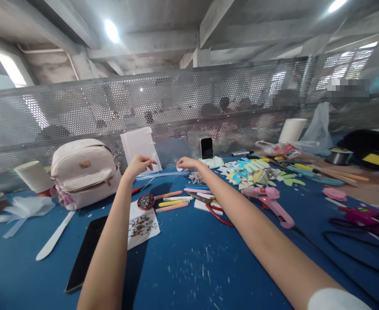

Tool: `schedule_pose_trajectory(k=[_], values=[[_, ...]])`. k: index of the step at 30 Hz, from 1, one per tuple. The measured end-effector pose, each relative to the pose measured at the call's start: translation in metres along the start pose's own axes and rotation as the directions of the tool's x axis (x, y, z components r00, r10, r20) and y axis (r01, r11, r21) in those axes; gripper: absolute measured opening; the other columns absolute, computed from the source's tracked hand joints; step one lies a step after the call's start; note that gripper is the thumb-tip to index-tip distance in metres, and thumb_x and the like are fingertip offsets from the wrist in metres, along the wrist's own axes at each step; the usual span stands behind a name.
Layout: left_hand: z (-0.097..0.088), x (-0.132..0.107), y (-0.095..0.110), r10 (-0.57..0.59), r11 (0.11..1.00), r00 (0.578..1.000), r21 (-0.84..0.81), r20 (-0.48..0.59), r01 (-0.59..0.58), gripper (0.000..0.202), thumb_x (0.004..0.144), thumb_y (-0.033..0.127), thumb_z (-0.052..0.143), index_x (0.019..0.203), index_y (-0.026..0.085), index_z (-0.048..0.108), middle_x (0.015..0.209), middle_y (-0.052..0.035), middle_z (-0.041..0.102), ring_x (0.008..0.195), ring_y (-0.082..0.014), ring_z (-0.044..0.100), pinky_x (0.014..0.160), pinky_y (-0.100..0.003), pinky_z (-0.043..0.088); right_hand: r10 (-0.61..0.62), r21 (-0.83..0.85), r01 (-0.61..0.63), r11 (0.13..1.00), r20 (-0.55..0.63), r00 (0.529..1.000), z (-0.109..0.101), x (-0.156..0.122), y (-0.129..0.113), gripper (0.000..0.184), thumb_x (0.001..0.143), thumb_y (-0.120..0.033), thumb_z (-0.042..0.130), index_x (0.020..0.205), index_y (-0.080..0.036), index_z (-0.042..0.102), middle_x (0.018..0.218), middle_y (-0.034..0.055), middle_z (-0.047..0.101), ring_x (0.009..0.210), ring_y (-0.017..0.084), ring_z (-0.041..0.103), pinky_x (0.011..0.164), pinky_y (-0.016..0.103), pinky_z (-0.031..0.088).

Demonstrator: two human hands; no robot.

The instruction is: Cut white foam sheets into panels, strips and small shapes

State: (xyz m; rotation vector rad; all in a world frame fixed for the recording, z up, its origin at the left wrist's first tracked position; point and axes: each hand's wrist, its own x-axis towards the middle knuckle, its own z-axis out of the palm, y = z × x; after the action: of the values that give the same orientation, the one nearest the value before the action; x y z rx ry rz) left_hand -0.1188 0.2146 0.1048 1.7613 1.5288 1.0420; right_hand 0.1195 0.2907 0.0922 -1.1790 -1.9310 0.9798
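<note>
Both my arms reach to the far side of the blue table. My left hand hovers before a propped white board, fingers bent and a little apart, with nothing visible in them. My right hand has its fingers closed at a small white piece, whose kind is too small to tell. Below and between the hands lies a clear plastic strip. Nearer me are a red spoon-like scoop of dark glitter, several pastel sticks and red-handled scissors.
A pale backpack, white plastic knife and dark tablet-like slab lie left. To the right are foam pieces, a pink glue gun and its cord. An upright phone stands before the perforated metal screen.
</note>
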Motion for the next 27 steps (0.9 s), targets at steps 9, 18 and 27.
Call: schedule_pose_trajectory(k=[9, 18, 27], values=[[-0.001, 0.002, -0.004, -0.003, 0.996, 1.000, 0.084, 0.019, 0.002, 0.030, 0.096, 0.034, 0.064, 0.120, 0.015, 0.062, 0.119, -0.0084, 0.064, 0.098, -0.0200, 0.066, 0.082, -0.038, 0.058, -0.038, -0.173, 0.039, 0.984, 0.008, 0.999, -0.034, -0.015, -0.029, 0.025, 0.100, -0.031, 0.060, 0.124, -0.021, 0.062, 0.130, 0.0096, 0.060, 0.109, 0.023, 0.063, 0.091, 0.042, 0.056], [0.000, -0.002, 0.013, 0.088, 0.994, 0.996, 0.061, 0.018, -0.089, 0.029, 0.097, 0.036, 0.062, 0.117, 0.015, 0.062, 0.112, -0.0073, 0.066, 0.091, -0.0178, 0.067, 0.076, -0.035, 0.059, 0.010, -0.193, 0.072, 0.978, 0.394, 0.919, 0.021, -0.033, -0.048, 0.030, 0.099, -0.032, 0.063, 0.124, -0.015, 0.061, 0.121, 0.0093, 0.064, 0.100, 0.023, 0.066, 0.084, 0.042, 0.058], [-0.008, -0.005, 0.024, 0.142, 0.986, 0.990, 0.083, 0.009, -0.142, 0.029, 0.098, 0.037, 0.061, 0.116, 0.014, 0.062, 0.107, -0.0064, 0.066, 0.086, -0.0164, 0.067, 0.074, -0.033, 0.059, -0.041, -0.219, 0.080, 0.972, 0.179, 0.983, 0.010, -0.002, -0.029, 0.032, 0.100, -0.033, 0.062, 0.127, -0.017, 0.059, 0.127, 0.0103, 0.061, 0.106, 0.025, 0.064, 0.089, 0.045, 0.056]])
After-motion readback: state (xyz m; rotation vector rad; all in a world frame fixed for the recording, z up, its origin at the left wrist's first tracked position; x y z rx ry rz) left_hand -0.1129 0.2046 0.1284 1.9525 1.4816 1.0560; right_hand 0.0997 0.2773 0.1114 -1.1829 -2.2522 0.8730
